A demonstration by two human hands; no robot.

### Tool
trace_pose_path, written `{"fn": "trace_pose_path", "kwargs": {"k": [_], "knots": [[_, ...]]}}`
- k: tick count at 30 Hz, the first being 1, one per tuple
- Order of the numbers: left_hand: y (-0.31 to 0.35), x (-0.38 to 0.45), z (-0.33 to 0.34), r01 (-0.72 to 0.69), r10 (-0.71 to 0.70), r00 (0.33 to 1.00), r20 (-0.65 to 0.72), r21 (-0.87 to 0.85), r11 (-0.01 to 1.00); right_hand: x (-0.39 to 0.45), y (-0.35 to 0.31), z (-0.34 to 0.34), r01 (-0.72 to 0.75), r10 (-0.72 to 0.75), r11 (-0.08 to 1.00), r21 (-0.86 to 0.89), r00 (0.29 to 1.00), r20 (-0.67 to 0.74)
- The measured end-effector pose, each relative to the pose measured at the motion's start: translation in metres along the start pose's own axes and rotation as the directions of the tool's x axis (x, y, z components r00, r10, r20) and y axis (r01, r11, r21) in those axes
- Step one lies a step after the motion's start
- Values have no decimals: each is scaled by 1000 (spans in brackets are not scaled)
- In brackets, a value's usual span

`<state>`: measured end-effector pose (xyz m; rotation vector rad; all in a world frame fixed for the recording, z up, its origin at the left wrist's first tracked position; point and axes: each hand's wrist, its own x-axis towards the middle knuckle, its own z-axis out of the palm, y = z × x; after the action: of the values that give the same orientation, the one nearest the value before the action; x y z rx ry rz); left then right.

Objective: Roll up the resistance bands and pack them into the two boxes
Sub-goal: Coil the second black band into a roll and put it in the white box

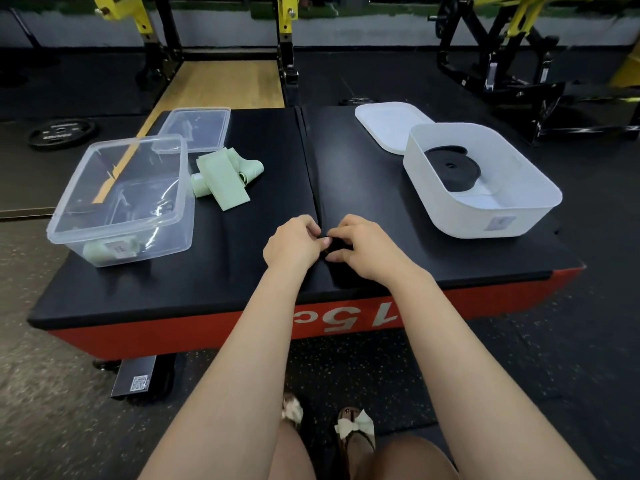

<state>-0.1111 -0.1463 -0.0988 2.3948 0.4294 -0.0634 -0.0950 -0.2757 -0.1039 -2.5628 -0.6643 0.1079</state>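
White box: one coiled black roll. Clear box: we saw a green roll. Loose green bands lay beside it. At the counter's near middle, our left hand and right hand pinched a black band in curled fingers.

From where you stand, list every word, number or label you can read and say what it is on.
"15", upside down, then a partly hidden character: red side of the plyo box.
Label on the clear plastic box: too blurred.
Sticker on the white box: too blurred.
QR code card on the floor: unreadable.
Lettering on the weight plate: too small.
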Motion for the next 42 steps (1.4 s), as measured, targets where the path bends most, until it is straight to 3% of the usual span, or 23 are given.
{"fn": "trace_pose_path", "kwargs": {"k": [12,17,24,34,42], "knots": [[-1,5,9,12,-13,999,-46,-16,1000,-2,6,14,-124,132,991,57,977,-166],[-6,8,7,-21,20,1000,-19,-35,999,0,5,17,-75,84,996,54,977,-196],[-15,11,4,-64,63,998,-14,-124,990,3,8,7,13,-4,994,107,996,-85],[-12,21,-4,-80,82,996,27,-59,995,5,12,2,19,-18,994,109,1000,-12],[-9,16,-2,-58,58,998,4,-20,998,0,3,18,-119,119,993,12,973,-198]]}}
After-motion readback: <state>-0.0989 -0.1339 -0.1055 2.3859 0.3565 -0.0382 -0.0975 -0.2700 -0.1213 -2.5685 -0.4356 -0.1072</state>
